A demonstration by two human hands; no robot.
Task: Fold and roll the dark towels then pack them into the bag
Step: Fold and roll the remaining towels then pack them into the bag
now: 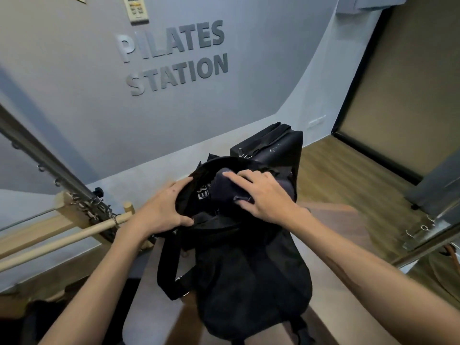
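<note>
Your left hand (163,210) grips the black backpack (249,270) rim; backpack mouth points to 12 o'clock. Your right hand (261,195) presses the rolled dark towel (224,188) in with spread fingers.

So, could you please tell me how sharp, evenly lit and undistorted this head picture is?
Head view: strong wide-angle bending curves the wall edge and floor; the edges smear with motion blur, while the centre is sharper; the black bag loses detail in shadow, so the dark towel under the right hand barely separates from it; left hand reads clearly.

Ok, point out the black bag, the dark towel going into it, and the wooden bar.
black bag (249,277), head view, front of its body.
dark towel (225,188), head view, rolled part at the opening.
wooden bar (62,241), head view, mid-length.
</note>
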